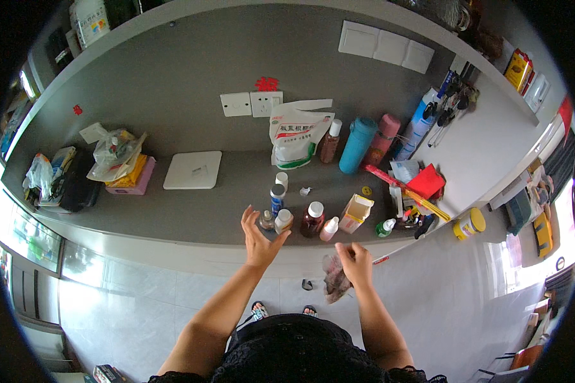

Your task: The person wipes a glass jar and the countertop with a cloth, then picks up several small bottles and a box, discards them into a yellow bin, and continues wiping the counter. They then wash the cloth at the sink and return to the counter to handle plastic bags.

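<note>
Rag point(336, 281) pinched in my right hand point(358, 263), dangling off the front edge of the counter point(236, 204), long axis pointing down toward my feet point(260, 311)! My left hand point(260, 244) spreads wide by the small clear bottle point(266, 221) and white-capped bottle point(283, 221), contact unclear.

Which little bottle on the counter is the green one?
The green bottle, alone right of the yellow-and-white carton; the blue bottle, brown bottle and pale bottles stand left.

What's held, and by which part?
Right grip holds the crumpled cloth by its upper part. Left grip is open beside the small bottles; no hold visible.
</note>
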A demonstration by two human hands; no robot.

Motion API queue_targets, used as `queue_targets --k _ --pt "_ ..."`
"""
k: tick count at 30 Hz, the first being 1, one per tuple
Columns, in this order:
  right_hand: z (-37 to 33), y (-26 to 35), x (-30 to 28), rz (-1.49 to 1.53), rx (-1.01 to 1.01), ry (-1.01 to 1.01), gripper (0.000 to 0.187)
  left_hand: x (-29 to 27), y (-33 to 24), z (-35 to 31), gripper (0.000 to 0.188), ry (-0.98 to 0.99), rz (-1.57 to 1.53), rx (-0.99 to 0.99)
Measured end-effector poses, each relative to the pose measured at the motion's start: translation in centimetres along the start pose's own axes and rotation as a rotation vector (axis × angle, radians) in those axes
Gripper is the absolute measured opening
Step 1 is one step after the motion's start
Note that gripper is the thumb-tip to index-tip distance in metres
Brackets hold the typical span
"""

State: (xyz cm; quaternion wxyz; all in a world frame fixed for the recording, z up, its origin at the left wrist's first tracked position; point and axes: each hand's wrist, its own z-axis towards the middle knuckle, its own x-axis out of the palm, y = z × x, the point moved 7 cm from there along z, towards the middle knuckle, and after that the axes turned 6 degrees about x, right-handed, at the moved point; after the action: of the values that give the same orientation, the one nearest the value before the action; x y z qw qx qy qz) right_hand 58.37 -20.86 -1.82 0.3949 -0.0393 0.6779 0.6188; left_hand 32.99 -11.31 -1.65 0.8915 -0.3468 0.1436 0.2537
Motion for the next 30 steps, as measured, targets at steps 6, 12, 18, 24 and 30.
queue_targets --k 6,12,18,24,30 --pt "1.2 1.5 3.4 -0.162 0.13 0.165 0.078 1.7 1.1 -1.1 0.09 -0.011 -0.041 -0.117" --pt "2.3 1.7 4.5 -0.28 0.149 -0.015 0.069 2.1 2.4 -1.3 0.098 0.09 -0.124 -0.389" --pt "1.0 1.7 3.9 -0.206 -0.004 -0.087 0.053 1.9 2.7 -0.1 0.093 0.189 -0.036 -0.347" --pt "0.1 5.8 3.6 -0.125 -0.305 0.094 0.039 2.3 3.9 0.2 0.072 0.244 0.137 -0.243" --pt "2.6 8.7 4.5 -0.15 -0.489 0.191 0.044 1.5 4.3 0.5 0.053 0.317 -0.149 -0.19"
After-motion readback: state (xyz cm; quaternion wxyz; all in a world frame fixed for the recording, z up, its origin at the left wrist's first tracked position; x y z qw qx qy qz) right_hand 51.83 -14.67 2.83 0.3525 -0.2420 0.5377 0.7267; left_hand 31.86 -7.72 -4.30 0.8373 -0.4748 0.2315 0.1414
